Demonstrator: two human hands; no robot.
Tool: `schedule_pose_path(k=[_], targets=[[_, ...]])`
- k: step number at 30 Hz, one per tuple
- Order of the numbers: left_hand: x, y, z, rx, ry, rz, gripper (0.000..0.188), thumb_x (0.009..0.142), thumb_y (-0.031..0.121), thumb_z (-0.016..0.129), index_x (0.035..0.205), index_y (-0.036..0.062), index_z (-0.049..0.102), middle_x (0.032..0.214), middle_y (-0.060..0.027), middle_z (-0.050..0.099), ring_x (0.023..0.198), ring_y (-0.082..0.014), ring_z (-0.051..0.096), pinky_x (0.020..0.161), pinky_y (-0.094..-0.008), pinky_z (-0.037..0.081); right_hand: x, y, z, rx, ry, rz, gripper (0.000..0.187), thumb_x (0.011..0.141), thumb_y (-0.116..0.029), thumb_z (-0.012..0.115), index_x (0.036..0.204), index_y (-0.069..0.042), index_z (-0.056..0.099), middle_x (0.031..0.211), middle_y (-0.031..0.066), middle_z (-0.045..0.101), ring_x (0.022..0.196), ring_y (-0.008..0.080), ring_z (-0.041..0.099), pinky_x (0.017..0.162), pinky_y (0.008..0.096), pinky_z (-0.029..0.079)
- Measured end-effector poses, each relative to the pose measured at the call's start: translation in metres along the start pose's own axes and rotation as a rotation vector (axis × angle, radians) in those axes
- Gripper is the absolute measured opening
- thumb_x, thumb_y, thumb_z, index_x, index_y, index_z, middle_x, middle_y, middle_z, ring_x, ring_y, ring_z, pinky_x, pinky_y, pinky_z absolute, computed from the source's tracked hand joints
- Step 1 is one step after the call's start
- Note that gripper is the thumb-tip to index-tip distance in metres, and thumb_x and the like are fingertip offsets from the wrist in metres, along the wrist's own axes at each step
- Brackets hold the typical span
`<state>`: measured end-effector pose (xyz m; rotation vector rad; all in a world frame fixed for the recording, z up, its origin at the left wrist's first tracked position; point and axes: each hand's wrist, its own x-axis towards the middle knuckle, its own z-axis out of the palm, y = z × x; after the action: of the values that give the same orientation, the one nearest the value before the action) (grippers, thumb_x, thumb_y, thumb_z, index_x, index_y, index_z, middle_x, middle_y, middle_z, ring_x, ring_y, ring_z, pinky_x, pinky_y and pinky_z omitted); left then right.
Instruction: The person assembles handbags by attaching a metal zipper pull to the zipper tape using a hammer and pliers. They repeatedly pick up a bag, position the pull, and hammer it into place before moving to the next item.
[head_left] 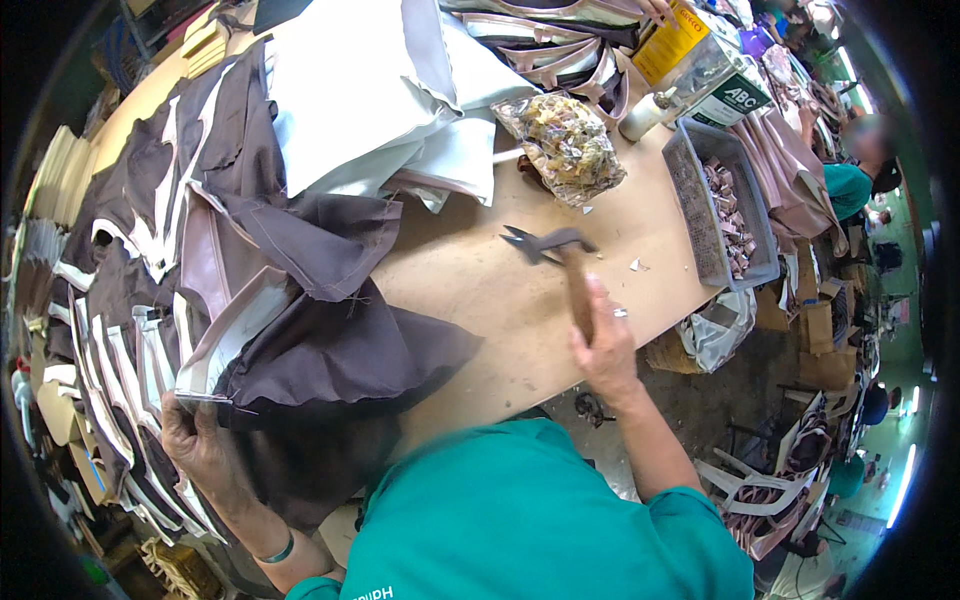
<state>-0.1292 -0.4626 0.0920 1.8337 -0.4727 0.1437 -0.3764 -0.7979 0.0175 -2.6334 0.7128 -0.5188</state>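
Note:
My left hand (198,438) pinches the near edge of a dark brown fabric piece (345,345) with a pale lining, at the table's left. A thin, shiny, straight strip lies along the edge by my fingers; its kind is unclear. My right hand (608,345) is closed round the wooden handle of a hammer (577,285), over the table's right half. The hammer's grey head is slightly blurred. Dark, pointed, forked tips (524,243) show beside the head; whether they belong to it I cannot tell. Left of the hammer, more brown pieces lie heaped.
White sheets (345,90) cover the table's far middle. Beyond the hammer sit a clear bag of scraps (568,150), a white bottle (645,115) and a yellow-labelled can (680,45). A grey plastic basket (765,262) holds small pinkish pieces at the table's right edge. Another person (850,190) is at far right.

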Motion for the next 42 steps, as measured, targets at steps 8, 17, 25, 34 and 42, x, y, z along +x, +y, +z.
schedule_pose_path(k=[8, 17, 25, 34, 42], targets=[[0.005, 0.006, 0.007, 0.082, -0.087, 0.021, 0.015, 0.079, 0.011, 0.064, 0.084, 0.0001, 0.055, 0.072, 0.0019, 0.048, 0.067, -0.0060, 0.042, 0.061, -0.0191, 0.034, 0.061, -0.001, 0.048, 0.103, 0.023, 0.046, 0.041, 0.073, -0.006, 0.060, 0.114, -0.002, 0.052, 0.102, 0.0203, 0.057, 0.093, 0.0349, 0.054, 0.078, 0.0383, 0.045], [0.015, 0.014, 0.036, 0.139, -0.215, 0.107, 0.020, 0.079, 0.015, 0.066, 0.088, -0.0006, 0.057, 0.069, 0.0012, 0.053, 0.063, -0.0054, 0.046, 0.057, -0.0192, 0.036, 0.033, 0.110, 0.007, 0.085, -0.138, -0.051, 0.013, 0.071, -0.004, 0.057, 0.084, -0.002, 0.060, 0.086, 0.0124, 0.060, 0.084, 0.0282, 0.058, 0.078, 0.0351, 0.044], [0.027, 0.014, 0.058, 0.040, -0.275, 0.129, 0.016, 0.078, 0.010, 0.066, 0.087, 0.0000, 0.057, 0.069, 0.0014, 0.053, 0.061, -0.0053, 0.045, 0.057, -0.0184, 0.035, 0.012, 0.113, -0.032, 0.156, 0.058, 0.137, 0.019, 0.071, -0.009, 0.059, 0.088, -0.002, 0.062, 0.091, 0.0138, 0.063, 0.089, 0.0280, 0.058, 0.082, 0.0350, 0.044], [0.019, 0.017, 0.053, 0.065, -0.297, 0.114, 0.016, 0.077, 0.009, 0.066, 0.086, 0.0001, 0.056, 0.067, 0.0010, 0.054, 0.060, -0.0048, 0.046, 0.055, -0.0178, 0.035, -0.039, 0.091, -0.040, 0.328, -0.241, 0.422, 0.037, 0.072, -0.008, 0.058, 0.108, 0.000, 0.055, 0.107, 0.0169, 0.058, 0.108, 0.0270, 0.051, 0.094, 0.0358, 0.037], [0.012, 0.029, 0.061, 0.079, -0.372, 0.055, 0.015, 0.071, 0.000, 0.067, 0.083, 0.0002, 0.058, 0.072, -0.0023, 0.055, 0.066, -0.0088, 0.052, 0.063, -0.0214, 0.040, 0.013, 0.024, 0.026, 0.157, 0.112, -0.048, 0.048, 0.072, -0.002, 0.057, 0.119, -0.001, 0.046, 0.114, 0.0160, 0.053, 0.110, 0.0321, 0.047, 0.096, 0.0387, 0.034]])
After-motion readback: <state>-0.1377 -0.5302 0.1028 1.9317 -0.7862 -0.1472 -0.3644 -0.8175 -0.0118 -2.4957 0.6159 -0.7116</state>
